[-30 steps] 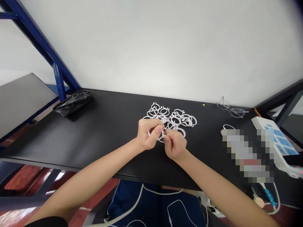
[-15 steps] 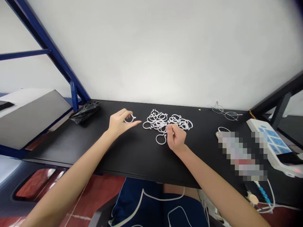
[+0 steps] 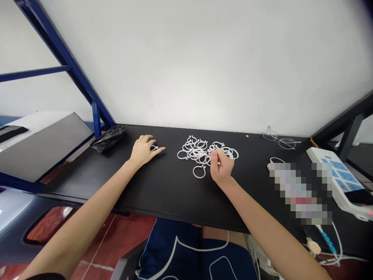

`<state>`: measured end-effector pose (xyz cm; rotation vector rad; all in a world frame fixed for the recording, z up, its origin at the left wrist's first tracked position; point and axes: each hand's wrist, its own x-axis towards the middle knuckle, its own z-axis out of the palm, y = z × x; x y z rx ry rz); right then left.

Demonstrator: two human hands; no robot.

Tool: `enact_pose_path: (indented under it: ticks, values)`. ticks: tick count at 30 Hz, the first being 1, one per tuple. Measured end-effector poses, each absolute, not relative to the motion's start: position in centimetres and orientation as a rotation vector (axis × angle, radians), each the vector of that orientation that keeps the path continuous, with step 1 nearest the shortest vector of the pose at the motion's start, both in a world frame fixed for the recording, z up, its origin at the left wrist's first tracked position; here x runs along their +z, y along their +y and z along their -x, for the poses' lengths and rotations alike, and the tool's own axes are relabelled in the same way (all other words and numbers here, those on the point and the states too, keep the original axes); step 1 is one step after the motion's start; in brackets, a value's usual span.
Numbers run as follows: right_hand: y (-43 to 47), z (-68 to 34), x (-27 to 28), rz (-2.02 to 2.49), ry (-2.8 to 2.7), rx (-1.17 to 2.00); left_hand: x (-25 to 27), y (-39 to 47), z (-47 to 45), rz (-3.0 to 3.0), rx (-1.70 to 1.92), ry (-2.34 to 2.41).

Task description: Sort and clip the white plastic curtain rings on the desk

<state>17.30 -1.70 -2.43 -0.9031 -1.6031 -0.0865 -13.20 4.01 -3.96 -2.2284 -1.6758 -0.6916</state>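
My left hand (image 3: 143, 151) is low over the black table (image 3: 163, 190), its fingers spread. Partly hidden beneath them is one white open ring (image 3: 154, 147) with small knobbed ends, apparently on the tabletop. My right hand (image 3: 221, 167) is closed in a fist, thumb on top, at the near side of a heap of similar white rings (image 3: 198, 151). Whatever it may hold is hidden inside the fingers. Just left of that fist, a single white ring (image 3: 199, 172) lies apart from the heap.
A crumpled black plastic bag (image 3: 109, 139) lies at the table's far left, by a blue metal frame (image 3: 96, 118). Eyeglasses (image 3: 279, 139) rest near the wall. To the right are a blurred-out phone-like object (image 3: 297, 194), a white power strip (image 3: 335, 175) and cables.
My left hand has moved slightly left and lowered; its pinch on the white ring has opened. My right fist has shifted slightly right with the view and stays closed.
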Motion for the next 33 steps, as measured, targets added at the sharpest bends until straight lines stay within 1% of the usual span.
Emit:
enact_pose_path:
  ticks: [2, 6, 9, 11, 15, 19, 24, 33]
  values:
    - [-1.7, -17.3, -2.4, 0.909, -1.597, -0.08, -3.2, 3.6, 11.5, 2.295, -0.736, -1.609]
    - [-1.7, -17.3, -2.4, 0.9, -1.599, -0.078, -1.9, 2.9, 7.0, 2.719, -0.734, -1.216]
    - [-1.7, -17.2, -2.4, 0.916, -1.588, -0.079, -1.7, 3.0, 5.1, 2.876, -0.779, -1.04]
    - [-1.7, -17.2, -2.5, 0.932, -1.574, -0.062, -1.9, 3.1, 4.9, 2.917, -0.852, -1.052]
    - [-1.7, -17.1, -2.5, 0.921, -1.577, -0.033, -2.0, 2.9, 5.9, 2.953, -0.947, -1.227]
    - [-1.9, -17.2, -2.3, 0.915, -1.571, -0.025, -1.7, 2.6, 6.4, 3.002, -0.764, -1.249]
    - [-1.9, -17.2, -2.1, 0.903, -1.536, -0.001, -1.9, 2.3, 6.1, 2.999, -0.628, -1.308]
    - [-1.8, -17.1, -1.9, 0.881, -1.524, -0.001, -1.4, 1.6, 5.6, 2.985, -0.484, -1.264]
